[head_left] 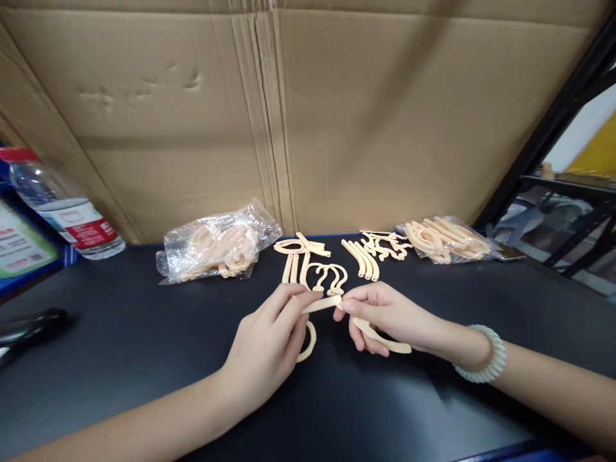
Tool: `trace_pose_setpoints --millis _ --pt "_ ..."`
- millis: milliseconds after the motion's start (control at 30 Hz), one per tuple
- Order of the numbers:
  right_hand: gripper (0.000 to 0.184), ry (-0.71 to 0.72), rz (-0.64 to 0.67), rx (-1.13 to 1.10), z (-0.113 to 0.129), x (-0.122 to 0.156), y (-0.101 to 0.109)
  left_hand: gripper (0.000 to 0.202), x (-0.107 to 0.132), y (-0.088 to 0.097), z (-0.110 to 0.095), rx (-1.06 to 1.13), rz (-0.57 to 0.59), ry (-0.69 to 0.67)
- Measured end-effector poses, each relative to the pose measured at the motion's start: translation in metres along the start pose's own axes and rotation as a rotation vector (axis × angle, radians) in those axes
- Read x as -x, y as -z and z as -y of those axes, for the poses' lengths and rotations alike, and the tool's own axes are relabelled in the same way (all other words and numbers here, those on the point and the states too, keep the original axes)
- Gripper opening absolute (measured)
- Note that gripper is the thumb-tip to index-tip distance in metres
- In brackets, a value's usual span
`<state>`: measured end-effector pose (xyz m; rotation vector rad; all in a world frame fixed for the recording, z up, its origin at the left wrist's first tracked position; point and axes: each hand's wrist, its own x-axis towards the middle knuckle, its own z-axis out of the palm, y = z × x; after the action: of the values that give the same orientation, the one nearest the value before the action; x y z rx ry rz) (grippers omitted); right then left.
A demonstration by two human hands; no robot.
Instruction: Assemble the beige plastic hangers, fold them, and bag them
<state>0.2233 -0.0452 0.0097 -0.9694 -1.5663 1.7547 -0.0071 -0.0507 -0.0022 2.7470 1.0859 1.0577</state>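
Between my two hands is a beige plastic hanger arm [323, 304]. My left hand [274, 327] is closed on one end of it, fingers wrapped over the top. A curved beige piece [310, 343] shows below those fingers; whether it is held or joined to the arm I cannot tell. My right hand [380, 314] pinches at the other end of the arm. A second curved beige piece [385, 340], like another hanger arm, sticks out from under the right fingers. Just beyond my hands lie beige hanger hooks [339, 280], upright in view and side by side.
Several loose hanger arms [359, 256] and small branching pieces [385, 245] lie behind. Clear bags of beige parts stand left [216, 247] and right [447, 239]. At far left are a water bottle [72, 212] and a black mouse [33, 327]. Cardboard [192, 128] walls the back.
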Motion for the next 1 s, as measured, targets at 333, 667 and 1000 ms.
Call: trace_pose_setpoints --millis 333,667,1000 --pt "0.029 -0.116 0.149 0.138 0.005 0.010 -0.018 0.020 -0.007 0.008 -0.004 -0.279 0.143 -0.445" --pt "0.027 -0.028 0.003 0.412 0.002 0.016 -0.028 0.028 -0.012 0.014 -0.013 -0.373 0.248 -0.508" --pt "0.024 0.796 -0.247 1.271 0.004 0.029 -0.032 0.025 -0.009 0.009 0.003 0.033 0.323 -0.061"
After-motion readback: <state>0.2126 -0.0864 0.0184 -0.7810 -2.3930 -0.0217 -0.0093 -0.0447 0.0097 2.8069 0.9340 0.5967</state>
